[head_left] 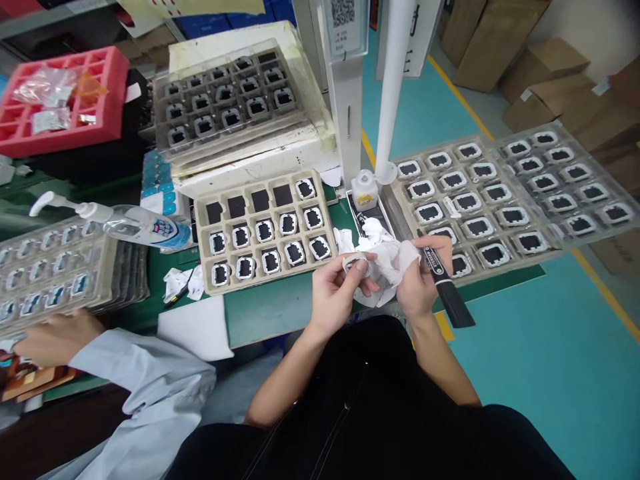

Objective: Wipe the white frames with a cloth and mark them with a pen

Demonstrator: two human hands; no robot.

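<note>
Between the thumb and fingers of my left hand [336,291] is a small white frame part [357,263], partly covered by the fingers. My right hand [419,283] grips a crumpled white wipe [387,263] and also a black marker pen [445,287], which slants down to the right. The wipe hangs between the two hands, close to the frame part. Just left of my hands lies a beige tray [260,250] with rows of similar white frames in its pockets; several pockets at its back hold none. To the right, clear trays [470,200] carry more of these frames.
A small white bottle [365,190] stands behind my hands beside a white post [347,120]. At left are a pump bottle [145,227], stacked trays [120,273] and a co-worker's hand [60,337]. A red foam box [65,100] sits at back left.
</note>
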